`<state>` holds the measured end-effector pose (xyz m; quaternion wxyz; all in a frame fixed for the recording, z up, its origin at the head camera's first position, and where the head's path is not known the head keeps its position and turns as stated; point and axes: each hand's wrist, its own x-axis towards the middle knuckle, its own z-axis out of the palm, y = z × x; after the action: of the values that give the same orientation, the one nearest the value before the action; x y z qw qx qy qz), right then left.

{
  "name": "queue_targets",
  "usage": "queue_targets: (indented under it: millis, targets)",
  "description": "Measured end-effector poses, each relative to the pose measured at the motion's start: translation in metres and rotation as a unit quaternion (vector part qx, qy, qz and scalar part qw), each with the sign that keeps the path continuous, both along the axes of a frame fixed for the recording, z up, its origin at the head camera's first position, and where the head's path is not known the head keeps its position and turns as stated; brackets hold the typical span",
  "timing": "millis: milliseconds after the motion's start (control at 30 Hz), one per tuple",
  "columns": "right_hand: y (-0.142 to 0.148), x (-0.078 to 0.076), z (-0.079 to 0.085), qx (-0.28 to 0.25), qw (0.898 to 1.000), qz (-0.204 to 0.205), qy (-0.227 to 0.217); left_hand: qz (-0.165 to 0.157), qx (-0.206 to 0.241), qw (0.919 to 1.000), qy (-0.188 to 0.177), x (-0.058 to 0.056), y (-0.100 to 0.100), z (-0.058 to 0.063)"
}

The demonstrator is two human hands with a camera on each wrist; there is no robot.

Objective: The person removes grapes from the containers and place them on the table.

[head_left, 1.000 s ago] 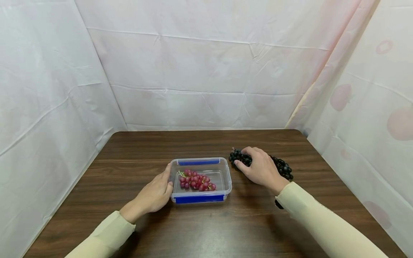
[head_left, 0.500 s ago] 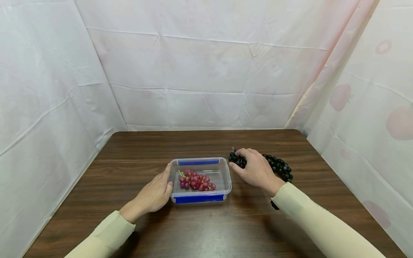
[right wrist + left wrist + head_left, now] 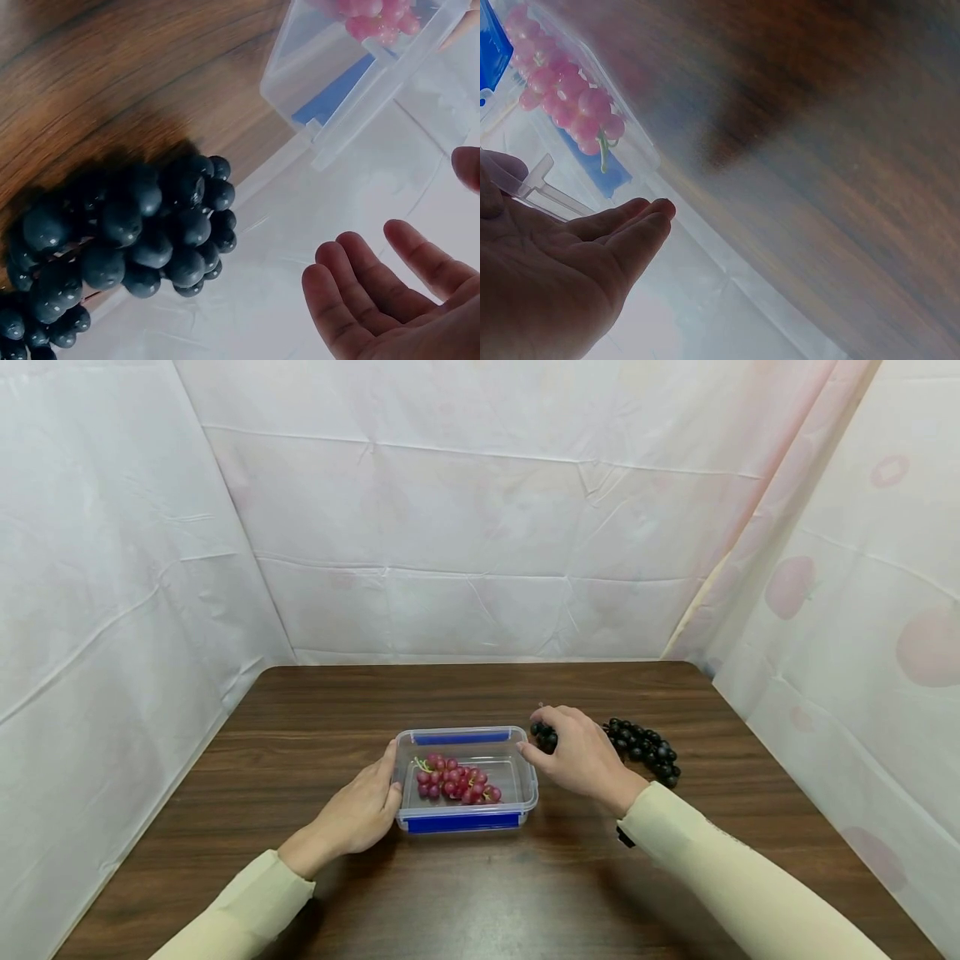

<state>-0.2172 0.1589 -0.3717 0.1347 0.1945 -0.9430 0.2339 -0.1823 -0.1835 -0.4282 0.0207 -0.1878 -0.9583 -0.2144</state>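
In the head view my left hand point(image 3: 352, 810) rests against the left side of a clear plastic container point(image 3: 463, 811) with blue clips. Its fingers lie straight along the wall, and the left wrist view shows the palm point(image 3: 547, 277) flat and uncurled. A bunch of red grapes point(image 3: 457, 779) lies inside the container. Above the table, between the container and the black grapes point(image 3: 641, 747), hovers my right hand point(image 3: 581, 756). It hides part of the black grapes in the head view. The right wrist view shows its relaxed, spread fingers point(image 3: 352, 296) apart from the black grapes point(image 3: 120, 232), holding nothing.
The dark wooden table point(image 3: 480, 893) extends around the container. White sheets point(image 3: 480, 543) hang behind it and on both sides, the right one printed with pale fruit.
My right hand has moved left over the black grapes toward the container, uncovering more of the grapes on their right. The left hand, container and red grapes have stayed put.
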Motion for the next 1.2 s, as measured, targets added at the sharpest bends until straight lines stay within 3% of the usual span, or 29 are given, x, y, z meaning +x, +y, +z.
queue_targets:
  millis: [633, 1200]
  targets:
    - [-0.032, 0.004, 0.009, 0.038, 0.998, 0.043, -0.033, -0.001, 0.000, 1.0000, -0.006, 0.001, 0.000, 0.001]
    - [-0.051, 0.005, 0.003, 0.059, 0.995, 0.065, -0.056, 0.000, 0.001, 1.0000, -0.008, 0.001, 0.000, 0.001]
